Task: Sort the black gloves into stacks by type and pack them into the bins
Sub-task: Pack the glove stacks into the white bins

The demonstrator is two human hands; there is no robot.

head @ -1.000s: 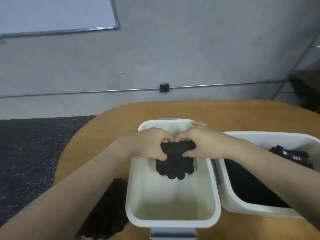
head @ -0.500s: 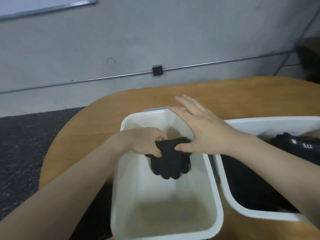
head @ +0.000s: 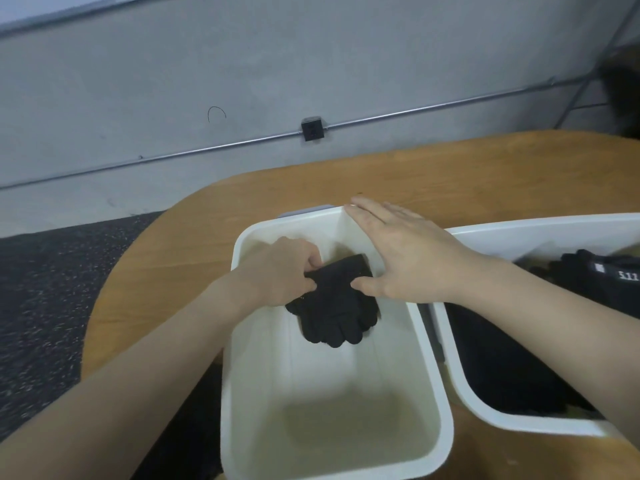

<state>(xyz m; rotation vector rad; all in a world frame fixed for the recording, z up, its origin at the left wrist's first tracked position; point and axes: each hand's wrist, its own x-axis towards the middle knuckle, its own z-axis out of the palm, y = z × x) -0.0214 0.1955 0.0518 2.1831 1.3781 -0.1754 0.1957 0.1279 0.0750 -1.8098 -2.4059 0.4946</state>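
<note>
the knit gloves (head: 334, 304) are a small black bundle, cuffs toward the far end and fingers hanging toward the near end, held inside the far half of the middle bin (head: 263, 393), above its floor. they look soft, light and floppy, likely to sag and slide apart unless held where the layers overlap, so the cuff edge seems the sensible place to take them, pinched through all layers at once. nothing fragile here; the knit should give some friction.

the left hand (head: 280, 275) has its grip closed on the left cuff edge, fingers curled over the top and thumb beneath. the right hand (head: 408, 261) is spread flat, fingers straight and reaching over the bin's far right wall; only its thumb touches the right side of the bundle, steadying, not grasping.

just right sits a second bin (head: 460, 382) holding dark gloves, one with a small white label (head: 627, 276). both bins stand on the wooden bench (head: 450, 174). more black fabric (head: 194, 434) lies left of the middle bin.
</note>
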